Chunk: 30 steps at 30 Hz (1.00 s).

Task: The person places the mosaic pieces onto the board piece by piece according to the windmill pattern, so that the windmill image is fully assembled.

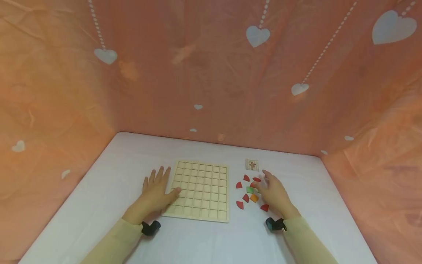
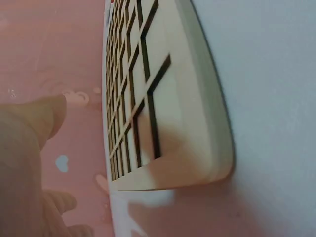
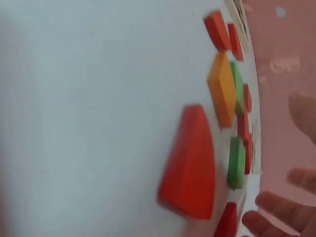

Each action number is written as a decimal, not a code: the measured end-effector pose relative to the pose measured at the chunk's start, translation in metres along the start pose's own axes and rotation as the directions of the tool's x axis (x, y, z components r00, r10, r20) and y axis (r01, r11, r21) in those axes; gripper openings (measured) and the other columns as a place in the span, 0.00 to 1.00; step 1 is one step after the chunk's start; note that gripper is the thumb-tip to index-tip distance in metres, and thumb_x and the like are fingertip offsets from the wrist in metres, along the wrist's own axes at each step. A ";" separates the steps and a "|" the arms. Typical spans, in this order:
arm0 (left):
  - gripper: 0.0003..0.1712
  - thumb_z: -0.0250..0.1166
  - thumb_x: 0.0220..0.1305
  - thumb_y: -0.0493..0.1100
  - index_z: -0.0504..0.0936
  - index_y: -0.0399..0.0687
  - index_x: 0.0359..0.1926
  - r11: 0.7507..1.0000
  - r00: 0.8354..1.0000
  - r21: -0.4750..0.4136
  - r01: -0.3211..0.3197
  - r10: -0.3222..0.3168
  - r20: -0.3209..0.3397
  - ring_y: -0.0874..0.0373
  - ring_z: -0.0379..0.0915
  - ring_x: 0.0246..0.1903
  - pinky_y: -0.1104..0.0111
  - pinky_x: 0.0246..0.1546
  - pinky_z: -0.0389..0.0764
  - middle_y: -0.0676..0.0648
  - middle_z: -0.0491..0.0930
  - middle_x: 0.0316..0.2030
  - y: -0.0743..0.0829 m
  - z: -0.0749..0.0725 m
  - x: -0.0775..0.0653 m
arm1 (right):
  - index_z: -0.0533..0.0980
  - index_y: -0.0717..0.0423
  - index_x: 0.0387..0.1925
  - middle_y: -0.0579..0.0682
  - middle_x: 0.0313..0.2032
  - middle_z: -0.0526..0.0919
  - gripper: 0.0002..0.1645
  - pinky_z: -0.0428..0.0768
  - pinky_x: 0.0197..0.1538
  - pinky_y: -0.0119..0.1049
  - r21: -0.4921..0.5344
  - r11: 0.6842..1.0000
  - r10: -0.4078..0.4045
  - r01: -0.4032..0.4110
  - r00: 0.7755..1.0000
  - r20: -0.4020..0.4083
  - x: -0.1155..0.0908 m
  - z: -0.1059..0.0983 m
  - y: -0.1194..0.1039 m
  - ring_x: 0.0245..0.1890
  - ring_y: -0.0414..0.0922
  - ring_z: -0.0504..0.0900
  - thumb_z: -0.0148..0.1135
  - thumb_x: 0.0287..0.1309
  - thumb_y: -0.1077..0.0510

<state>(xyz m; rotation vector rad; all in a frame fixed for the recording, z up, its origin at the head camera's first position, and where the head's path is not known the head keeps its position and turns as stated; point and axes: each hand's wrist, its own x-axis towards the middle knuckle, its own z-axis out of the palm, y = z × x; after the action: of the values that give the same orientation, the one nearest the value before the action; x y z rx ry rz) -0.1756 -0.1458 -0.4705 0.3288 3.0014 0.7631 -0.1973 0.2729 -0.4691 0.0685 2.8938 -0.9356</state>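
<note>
A square wooden grid board (image 1: 200, 190) lies flat on the white table. My left hand (image 1: 157, 192) is spread at its left edge, thumb over the outer squares, fingers pointing away. Right of the board lie loose coloured pieces. My right hand (image 1: 274, 192) hovers over their right side with fingers apart and partly hides some. Among the pieces are several red quarter-round ones, such as a red piece (image 3: 190, 168), plus an orange square (image 1: 254, 198) and a green square (image 1: 250, 189). A second green piece (image 3: 236, 163) shows near my fingers in the right wrist view.
A small card (image 1: 252, 165) printed with a grid and a brown pinwheel figure lies behind the pieces. Pink-orange cloth (image 1: 211, 80) with white hearts stands behind and beside the white table (image 1: 197, 242). A black wrist camera (image 1: 151, 228) sits on my left wrist.
</note>
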 end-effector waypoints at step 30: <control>0.52 0.53 0.68 0.63 0.42 0.32 0.74 0.999 0.982 -0.047 -0.004 0.013 0.189 0.36 0.20 0.72 0.45 0.65 0.21 0.33 0.35 0.74 -0.018 0.016 0.003 | 0.72 0.59 0.59 0.63 0.60 0.66 0.24 0.63 0.64 0.58 0.194 0.978 0.066 -0.073 0.997 0.040 0.024 0.007 0.015 0.60 0.60 0.63 0.59 0.66 0.51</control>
<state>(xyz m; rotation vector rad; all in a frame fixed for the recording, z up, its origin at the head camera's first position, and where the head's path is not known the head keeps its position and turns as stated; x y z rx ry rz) -0.1808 -0.1530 -0.4934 0.3886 2.8021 0.7548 -0.2197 0.2808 -0.4861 0.1656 2.7407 -1.1927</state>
